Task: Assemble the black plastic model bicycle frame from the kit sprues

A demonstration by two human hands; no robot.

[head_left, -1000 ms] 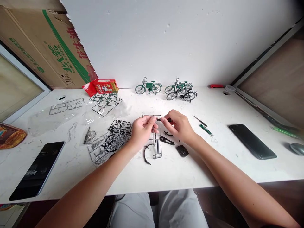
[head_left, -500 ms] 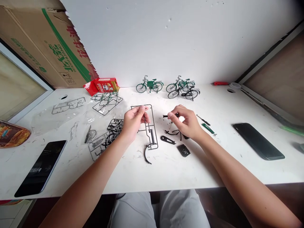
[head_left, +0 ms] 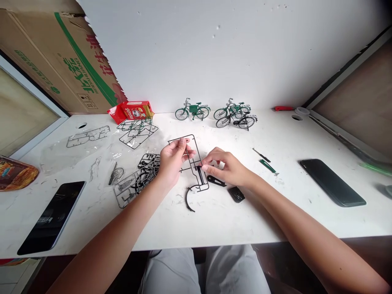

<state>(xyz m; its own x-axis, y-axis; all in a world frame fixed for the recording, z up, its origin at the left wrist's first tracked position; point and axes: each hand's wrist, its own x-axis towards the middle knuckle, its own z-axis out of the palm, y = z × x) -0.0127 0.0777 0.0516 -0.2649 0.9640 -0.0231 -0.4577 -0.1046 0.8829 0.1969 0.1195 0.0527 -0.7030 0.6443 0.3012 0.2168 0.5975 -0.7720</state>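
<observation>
Left hand (head_left: 171, 161) — pinching the upper part of a thin black parts frame (head_left: 197, 149), held above the middle of the tabletop (head_left: 171, 232). Right hand (head_left: 229, 167): fingertips at the frame's lower section; whether they grip a piece, cannot tell.

Done: 3 model bicycles stand whole near the far edge — 2 green (head_left: 192, 109), 1 black (head_left: 235, 121).

Left: dark bars (head_left: 200, 176) remain on the frame. A curved black piece (head_left: 187, 200) lies toward the near edge, a flat black piece (head_left: 237, 194) right of it. Unused-looking pieces fill a heap (head_left: 146, 174) toward the left edge.
</observation>
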